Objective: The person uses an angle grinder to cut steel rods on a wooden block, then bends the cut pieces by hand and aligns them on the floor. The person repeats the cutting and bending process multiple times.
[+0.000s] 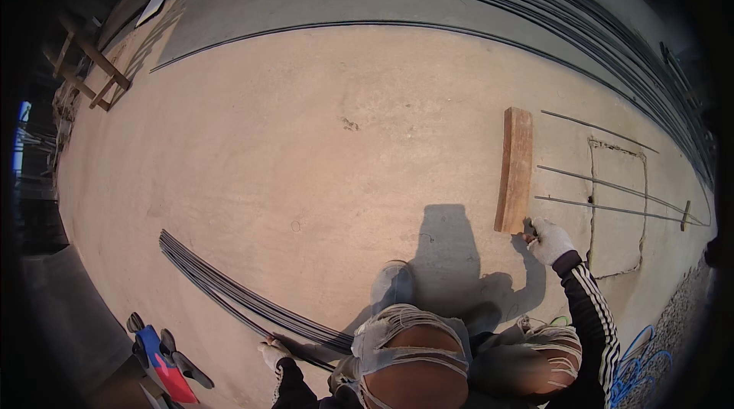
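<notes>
Crouching, the person is reaching the gloved right hand point(549, 239), fingers curled, to the near end of the wooden plank point(514, 170), lying lengthwise away from them, while the left hand point(273, 351) is gripping the rebar bundle point(237, 294).

Bare concrete, steel and rough timber

Matt, dusty concrete floor point(306, 149); dark, dull metal rods point(245, 298); a rough, unpainted wooden plank point(514, 168); pale cloth gloves on the left hand point(273, 351) and right hand point(549, 240).

A pale concrete floor point(306, 141) carries a wooden plank point(514, 170); a rebar bundle point(245, 298); loose rods point(612, 191).
</notes>
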Demonstrator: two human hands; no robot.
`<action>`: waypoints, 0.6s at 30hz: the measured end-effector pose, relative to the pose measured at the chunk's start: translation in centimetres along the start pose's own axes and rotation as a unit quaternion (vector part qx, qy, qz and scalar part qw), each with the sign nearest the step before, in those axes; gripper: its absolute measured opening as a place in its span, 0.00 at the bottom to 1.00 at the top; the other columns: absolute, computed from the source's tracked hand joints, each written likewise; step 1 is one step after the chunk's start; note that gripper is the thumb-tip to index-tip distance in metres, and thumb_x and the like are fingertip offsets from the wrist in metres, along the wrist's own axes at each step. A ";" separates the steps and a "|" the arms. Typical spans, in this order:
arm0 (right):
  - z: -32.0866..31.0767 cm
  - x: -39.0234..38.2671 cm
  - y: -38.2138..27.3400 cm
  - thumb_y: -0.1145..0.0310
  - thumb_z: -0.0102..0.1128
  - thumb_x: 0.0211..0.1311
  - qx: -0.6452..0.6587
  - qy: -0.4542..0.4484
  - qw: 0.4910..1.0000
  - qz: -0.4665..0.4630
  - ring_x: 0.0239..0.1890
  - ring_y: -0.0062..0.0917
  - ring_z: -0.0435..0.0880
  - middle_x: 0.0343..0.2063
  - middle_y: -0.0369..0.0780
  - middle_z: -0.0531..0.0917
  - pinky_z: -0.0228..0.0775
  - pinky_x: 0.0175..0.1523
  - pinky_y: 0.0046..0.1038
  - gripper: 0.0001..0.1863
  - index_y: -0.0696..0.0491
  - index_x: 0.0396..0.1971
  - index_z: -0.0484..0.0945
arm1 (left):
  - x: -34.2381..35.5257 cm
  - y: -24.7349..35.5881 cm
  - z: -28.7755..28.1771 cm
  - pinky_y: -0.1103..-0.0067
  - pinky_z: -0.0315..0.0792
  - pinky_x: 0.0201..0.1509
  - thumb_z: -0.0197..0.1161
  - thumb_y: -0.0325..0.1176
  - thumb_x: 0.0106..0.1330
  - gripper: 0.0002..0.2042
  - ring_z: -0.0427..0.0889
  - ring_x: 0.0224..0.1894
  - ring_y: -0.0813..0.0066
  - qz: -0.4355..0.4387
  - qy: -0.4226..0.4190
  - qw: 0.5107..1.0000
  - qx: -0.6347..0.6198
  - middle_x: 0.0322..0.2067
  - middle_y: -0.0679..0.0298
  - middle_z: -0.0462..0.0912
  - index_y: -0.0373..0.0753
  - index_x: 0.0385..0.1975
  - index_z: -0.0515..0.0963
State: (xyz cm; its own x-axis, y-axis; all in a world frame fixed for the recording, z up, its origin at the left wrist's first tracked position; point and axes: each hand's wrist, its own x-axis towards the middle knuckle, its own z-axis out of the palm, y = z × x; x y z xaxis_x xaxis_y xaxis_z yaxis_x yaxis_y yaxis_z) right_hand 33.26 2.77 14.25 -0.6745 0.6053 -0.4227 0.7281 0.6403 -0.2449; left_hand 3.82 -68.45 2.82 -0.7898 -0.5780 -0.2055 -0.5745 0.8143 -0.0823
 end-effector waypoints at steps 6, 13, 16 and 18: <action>1.0 -0.2 0.1 0.63 0.64 0.64 0.072 0.047 0.996 0.029 0.42 0.52 0.85 0.40 0.54 0.85 0.76 0.45 0.48 0.17 0.56 0.47 0.79 | 3.6 2.1 -6.3 0.66 0.77 0.54 0.55 0.28 0.73 0.17 0.84 0.51 0.50 0.174 0.103 0.978 -0.044 0.51 0.47 0.83 0.31 0.59 0.70; 2.1 5.1 2.3 0.66 0.69 0.55 0.131 0.235 0.963 -0.021 0.47 0.50 0.82 0.44 0.50 0.81 0.76 0.51 0.45 0.22 0.54 0.50 0.77 | 6.3 28.3 -9.5 0.70 0.74 0.62 0.54 0.18 0.69 0.24 0.80 0.61 0.58 0.425 0.025 0.858 -0.288 0.56 0.47 0.77 0.29 0.66 0.65; 1.8 9.3 2.3 0.63 0.68 0.56 0.108 0.302 0.946 -0.037 0.50 0.48 0.79 0.44 0.49 0.79 0.73 0.54 0.46 0.20 0.53 0.48 0.77 | 0.7 43.8 -10.8 0.67 0.74 0.63 0.56 0.20 0.70 0.20 0.79 0.62 0.54 0.585 0.070 0.791 -0.162 0.57 0.45 0.77 0.29 0.63 0.69; 1.6 11.4 2.0 0.60 0.67 0.58 0.095 0.331 0.937 -0.054 0.51 0.43 0.77 0.44 0.46 0.78 0.69 0.56 0.45 0.18 0.52 0.45 0.78 | -5.5 51.9 -11.6 0.65 0.75 0.62 0.59 0.22 0.70 0.19 0.78 0.62 0.49 0.693 0.086 0.710 -0.093 0.56 0.44 0.77 0.29 0.61 0.71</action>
State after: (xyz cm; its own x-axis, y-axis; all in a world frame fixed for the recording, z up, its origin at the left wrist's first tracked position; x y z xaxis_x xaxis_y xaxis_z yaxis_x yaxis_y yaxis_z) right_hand 27.23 10.15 7.53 -0.6275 0.7435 0.2313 0.6179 0.6563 -0.4330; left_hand -24.16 -23.57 10.95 -0.6303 0.7597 0.1600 0.7733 0.5960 0.2163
